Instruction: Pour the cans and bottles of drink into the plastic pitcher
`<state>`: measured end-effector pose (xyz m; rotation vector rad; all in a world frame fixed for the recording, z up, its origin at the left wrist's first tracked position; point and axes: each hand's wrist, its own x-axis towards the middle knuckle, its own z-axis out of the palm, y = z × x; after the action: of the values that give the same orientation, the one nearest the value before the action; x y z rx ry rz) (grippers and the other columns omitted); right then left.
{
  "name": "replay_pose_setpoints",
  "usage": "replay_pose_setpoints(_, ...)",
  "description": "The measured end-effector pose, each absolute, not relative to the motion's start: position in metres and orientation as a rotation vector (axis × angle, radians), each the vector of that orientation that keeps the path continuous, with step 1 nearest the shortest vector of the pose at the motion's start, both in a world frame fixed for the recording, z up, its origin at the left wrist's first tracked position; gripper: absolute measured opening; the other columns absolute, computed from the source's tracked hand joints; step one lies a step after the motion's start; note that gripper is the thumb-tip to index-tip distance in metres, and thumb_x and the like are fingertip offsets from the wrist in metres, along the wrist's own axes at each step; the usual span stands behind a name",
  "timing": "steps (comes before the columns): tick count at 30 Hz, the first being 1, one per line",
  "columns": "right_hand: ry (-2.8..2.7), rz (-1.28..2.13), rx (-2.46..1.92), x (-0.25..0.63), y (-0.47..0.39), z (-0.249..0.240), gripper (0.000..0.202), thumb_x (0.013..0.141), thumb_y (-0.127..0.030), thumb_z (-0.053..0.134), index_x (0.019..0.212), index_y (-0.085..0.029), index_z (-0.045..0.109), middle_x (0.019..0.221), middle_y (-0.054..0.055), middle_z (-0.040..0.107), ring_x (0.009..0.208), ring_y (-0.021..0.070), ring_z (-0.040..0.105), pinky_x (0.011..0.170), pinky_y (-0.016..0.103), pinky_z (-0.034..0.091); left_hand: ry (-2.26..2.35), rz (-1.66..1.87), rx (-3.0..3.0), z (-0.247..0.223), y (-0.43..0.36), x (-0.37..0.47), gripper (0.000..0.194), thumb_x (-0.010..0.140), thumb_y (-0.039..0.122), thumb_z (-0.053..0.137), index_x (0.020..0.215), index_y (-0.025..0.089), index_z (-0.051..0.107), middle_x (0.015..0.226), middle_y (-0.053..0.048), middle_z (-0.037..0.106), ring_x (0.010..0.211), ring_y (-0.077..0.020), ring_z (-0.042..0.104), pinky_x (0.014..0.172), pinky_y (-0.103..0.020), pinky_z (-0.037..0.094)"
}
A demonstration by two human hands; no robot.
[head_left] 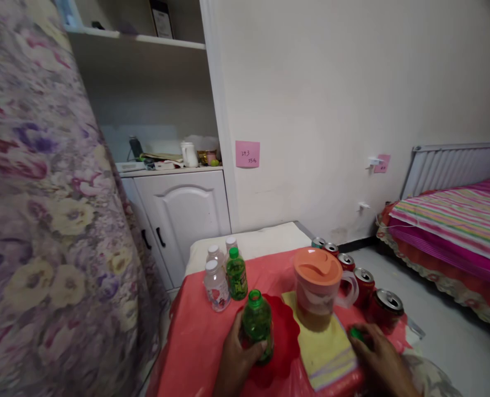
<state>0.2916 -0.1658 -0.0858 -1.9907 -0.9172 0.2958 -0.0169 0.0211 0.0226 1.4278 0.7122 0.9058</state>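
My left hand (242, 353) is wrapped round a green plastic bottle (258, 320), whose mouth is uncapped. The bottle stands upright over a red scalloped tray (288, 342); whether its base touches the tray I cannot tell. Between the fingers of my right hand (379, 353) is a green bottle cap (356, 333), held at the right side of a yellow cloth (327, 358). On that cloth sits a clear pitcher (316, 298) with an orange lid, a brownish liquid low inside. A second green bottle (237, 275), capped, stands behind the left hand.
Several clear jars with white lids (217, 289) stand at the left of the red-covered table (190, 342). Opened drink cans (387, 309) line its right edge. A floral curtain (63, 220) hangs at left, a white cabinet (187, 204) behind, and a bed (455, 220) at right.
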Motion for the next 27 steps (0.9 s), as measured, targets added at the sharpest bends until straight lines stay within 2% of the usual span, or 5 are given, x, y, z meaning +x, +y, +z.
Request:
replay_pose_setpoints(4, -0.897, 0.491, -1.856, 0.26, -0.18, -0.058, 0.041, 0.085, -0.056, 0.056, 0.101, -0.021, 0.068, 0.089, 0.008, 0.077, 0.076, 0.0259, 0.073, 0.074, 0.035, 0.059, 0.67, 0.9, 1.429, 0.018, 0.02, -0.017, 0.067, 0.057, 0.027, 0.08, 0.119, 0.017, 0.057, 0.103, -0.007, 0.075, 0.099, -0.028, 0.068, 0.086, -0.034, 0.054)
replay_pose_setpoints(10, -1.262, 0.516, -1.599, 0.206, -0.152, 0.019, 0.036, 0.084, -0.043, 0.064, 0.112, -0.021, 0.07, 0.112, 0.011, 0.074, 0.1, 0.0276, 0.07, 0.085, 0.035, 0.056, 0.659, 0.895, 1.406, 0.015, 0.018, -0.011, 0.07, 0.057, 0.022, 0.079, 0.122, 0.018, 0.055, 0.103, -0.006, 0.075, 0.099, -0.0268, 0.068, 0.086, -0.034, 0.053)
replay_pose_setpoints(14, -1.382, 0.452, -1.548, 0.179, -0.113, 0.069, 0.036, 0.085, -0.031, 0.064, 0.119, -0.021, 0.065, 0.119, 0.011, 0.071, 0.098, 0.0253, 0.067, 0.085, 0.036, 0.053, 0.606, 0.88, 1.401, 0.016, 0.016, -0.011, 0.066, 0.057, 0.026, 0.081, 0.119, 0.019, 0.059, 0.104, -0.006, 0.076, 0.098, -0.0271, 0.068, 0.087, -0.035, 0.053)
replay_pose_setpoints(20, -1.57, 0.331, -1.588, 0.167, -0.073, 0.113, 0.025, 0.08, -0.016, 0.065, 0.104, -0.018, 0.064, 0.093, 0.005, 0.071, 0.076, 0.0202, 0.065, 0.071, 0.033, 0.05, 0.545, 0.886, 1.4, 0.027, 0.008, -0.015, 0.072, 0.056, 0.029, 0.083, 0.124, 0.021, 0.061, 0.118, -0.008, 0.074, 0.11, -0.0301, 0.066, 0.095, -0.037, 0.051)
replay_pose_setpoints(27, -1.76, 0.272, -1.49, 0.174, -0.061, 0.117, 0.029, 0.084, -0.015, 0.065, 0.112, -0.021, 0.068, 0.109, 0.009, 0.073, 0.1, 0.0237, 0.068, 0.088, 0.037, 0.053, 0.559, 0.883, 1.368, 0.031, 0.004, -0.012, 0.072, 0.053, 0.023, 0.079, 0.123, 0.021, 0.064, 0.111, -0.006, 0.075, 0.102, -0.0278, 0.067, 0.089, -0.035, 0.053)
